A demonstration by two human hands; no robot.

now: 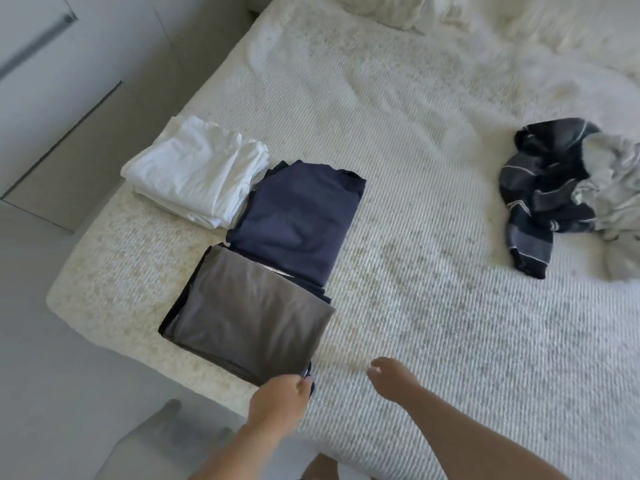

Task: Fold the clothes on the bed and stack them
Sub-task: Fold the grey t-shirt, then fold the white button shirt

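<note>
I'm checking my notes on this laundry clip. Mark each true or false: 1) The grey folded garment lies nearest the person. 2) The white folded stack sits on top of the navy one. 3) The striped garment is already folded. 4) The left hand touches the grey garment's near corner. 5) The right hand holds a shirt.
1) True: grey folded garment.
2) False: white folded stack lies beside the navy folded garment.
3) False: striped garment lies crumpled.
4) True: left hand.
5) False: right hand holds nothing.
</note>
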